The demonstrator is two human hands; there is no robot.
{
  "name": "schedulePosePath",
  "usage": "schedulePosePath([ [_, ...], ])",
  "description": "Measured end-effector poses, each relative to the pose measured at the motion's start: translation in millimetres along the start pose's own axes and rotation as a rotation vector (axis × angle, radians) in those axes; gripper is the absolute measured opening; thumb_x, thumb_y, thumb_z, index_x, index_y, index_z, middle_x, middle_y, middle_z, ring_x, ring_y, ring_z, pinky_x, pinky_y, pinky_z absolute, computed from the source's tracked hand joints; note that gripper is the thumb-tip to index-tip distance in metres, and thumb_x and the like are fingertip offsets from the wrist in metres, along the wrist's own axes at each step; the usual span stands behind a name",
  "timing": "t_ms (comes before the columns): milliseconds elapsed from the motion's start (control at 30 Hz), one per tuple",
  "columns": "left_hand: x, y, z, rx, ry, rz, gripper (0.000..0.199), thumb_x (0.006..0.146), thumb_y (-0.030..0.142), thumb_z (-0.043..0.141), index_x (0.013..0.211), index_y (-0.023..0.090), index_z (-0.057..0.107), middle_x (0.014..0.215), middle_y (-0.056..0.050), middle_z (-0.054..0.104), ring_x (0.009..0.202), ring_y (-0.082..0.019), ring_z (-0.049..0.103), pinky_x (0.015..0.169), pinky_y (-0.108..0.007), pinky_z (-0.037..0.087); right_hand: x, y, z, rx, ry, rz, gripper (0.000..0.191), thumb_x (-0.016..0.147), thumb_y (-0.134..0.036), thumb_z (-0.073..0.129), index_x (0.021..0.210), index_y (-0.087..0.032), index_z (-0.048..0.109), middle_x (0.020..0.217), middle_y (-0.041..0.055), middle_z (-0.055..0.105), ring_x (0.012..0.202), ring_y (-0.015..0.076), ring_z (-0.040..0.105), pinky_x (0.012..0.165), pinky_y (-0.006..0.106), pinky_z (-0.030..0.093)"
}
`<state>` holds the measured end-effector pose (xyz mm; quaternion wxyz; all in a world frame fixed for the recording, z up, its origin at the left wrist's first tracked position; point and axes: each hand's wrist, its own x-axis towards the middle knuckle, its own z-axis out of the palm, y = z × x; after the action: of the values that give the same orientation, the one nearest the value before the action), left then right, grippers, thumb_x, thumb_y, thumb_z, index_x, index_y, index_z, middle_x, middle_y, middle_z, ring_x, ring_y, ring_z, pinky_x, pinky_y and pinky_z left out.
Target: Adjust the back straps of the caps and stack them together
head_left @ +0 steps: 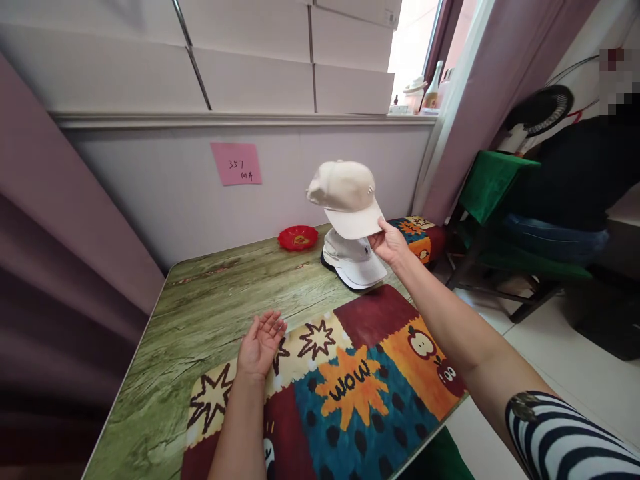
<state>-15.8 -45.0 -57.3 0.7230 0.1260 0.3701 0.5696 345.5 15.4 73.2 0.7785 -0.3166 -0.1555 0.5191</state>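
My right hand [390,243] grips the brim of a cream baseball cap [347,190], holding it in the air. Just below it, a white cap [350,257] with a small dark emblem sits on the table, on top of a dark cap whose edge shows underneath. Whether the cream cap touches the white one I cannot tell. My left hand [261,343] hangs palm up over the edge of a colourful patterned mat [350,387], fingers loosely bent and holding nothing.
A red dish [298,238] stands against the wall at the back of the wood-patterned table [210,293]. Above it a pink note [236,164] is stuck to the wall. At the right a person in dark clothes [565,173] sits on a green-covered chair [495,183].
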Motion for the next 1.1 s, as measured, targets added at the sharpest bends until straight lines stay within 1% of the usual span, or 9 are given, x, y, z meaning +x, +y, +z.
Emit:
schedulePosePath([
  [67,0.3,-0.1,0.2,-0.006,0.004,-0.005,0.036,0.101,0.022,0.037,0.090,0.010,0.068,0.087,-0.013,0.075,0.075,-0.019,0.071,0.079,-0.037,0.058,6.3,7.1,-29.5,-0.103,0.141,0.100,0.016,0.099,-0.017,0.048,0.101,-0.017,0.065,0.083,0.0017,0.076,0.073,0.0111,0.070,0.064,0.018,0.059],
  [167,1.4,-0.3,-0.4,-0.020,0.014,-0.012,0.034,0.101,0.021,0.038,0.090,0.010,0.069,0.086,-0.013,0.075,0.075,-0.020,0.071,0.078,-0.037,0.058,5.2,22.4,-69.0,-0.157,0.243,0.172,0.019,0.099,-0.014,0.045,0.096,-0.015,0.064,0.074,0.0033,0.074,0.059,0.0112,0.067,0.054,0.018,0.056],
  [267,3.7,-0.9,-2.4,-0.040,0.020,-0.021,0.031,0.100,0.020,0.040,0.092,0.010,0.069,0.086,-0.013,0.075,0.076,-0.020,0.071,0.079,-0.038,0.058,2.5,31.5,-89.8,-0.185,0.282,0.209,0.019,0.099,-0.014,0.044,0.097,-0.014,0.063,0.069,0.0029,0.072,0.055,0.0116,0.066,0.051,0.019,0.056],
  [367,5.5,-1.4,-4.2,-0.049,0.026,-0.022,0.030,0.099,0.019,0.041,0.094,0.011,0.069,0.086,-0.013,0.075,0.078,-0.020,0.072,0.080,-0.038,0.058,4.4,32.7,-94.8,-0.217,0.285,0.213,0.017,0.098,-0.016,0.047,0.098,-0.015,0.064,0.074,0.0040,0.074,0.060,0.0132,0.068,0.055,0.022,0.058],
  [467,5.4,-1.2,-3.9,-0.041,0.034,-0.019,0.031,0.099,0.019,0.040,0.092,0.011,0.069,0.085,-0.013,0.074,0.078,-0.019,0.071,0.081,-0.038,0.058,6.5,33.5,-97.1,-0.255,0.291,0.203,0.013,0.097,-0.016,0.051,0.096,-0.015,0.064,0.077,0.0050,0.075,0.064,0.0135,0.070,0.057,0.022,0.059],
  [667,3.2,-0.8,-1.9,-0.043,0.041,-0.022,0.033,0.100,0.018,0.038,0.089,0.010,0.069,0.084,-0.012,0.074,0.077,-0.019,0.071,0.082,-0.038,0.057,-1.0,41.6,-112.7,-0.379,0.351,0.158,0.002,0.090,-0.011,0.063,0.089,-0.013,0.062,0.072,0.0043,0.072,0.059,0.0119,0.067,0.055,0.022,0.060],
  [867,4.5,-0.4,-4.6,-0.060,0.045,-0.021,0.032,0.099,0.017,0.039,0.090,0.011,0.069,0.085,-0.012,0.074,0.078,-0.019,0.071,0.081,-0.038,0.058,-18.0,38.7,-127.6,-0.562,0.361,0.110,0.012,0.084,-0.016,0.073,0.079,-0.011,0.063,0.055,0.0028,0.064,0.044,0.0095,0.058,0.039,0.016,0.051],
  [1000,5.0,-0.5,-5.0,-0.061,0.041,-0.020,0.032,0.099,0.018,0.039,0.090,0.012,0.069,0.084,-0.011,0.075,0.078,-0.018,0.071,0.080,-0.038,0.059,-29.3,37.7,-137.0,-0.637,0.364,0.097,0.021,0.083,-0.026,0.076,0.075,-0.013,0.062,0.053,0.0023,0.063,0.040,0.0084,0.056,0.037,0.015,0.050],
  [1100,5.2,-0.9,-4.6,-0.060,0.044,-0.018,0.032,0.099,0.018,0.039,0.089,0.012,0.069,0.083,-0.011,0.075,0.078,-0.018,0.071,0.080,-0.038,0.059,-31.4,38.1,-138.9,-0.672,0.387,0.104,0.028,0.084,-0.035,0.075,0.073,-0.013,0.061,0.051,0.0028,0.062,0.038,0.0088,0.056,0.036,0.016,0.050],
])
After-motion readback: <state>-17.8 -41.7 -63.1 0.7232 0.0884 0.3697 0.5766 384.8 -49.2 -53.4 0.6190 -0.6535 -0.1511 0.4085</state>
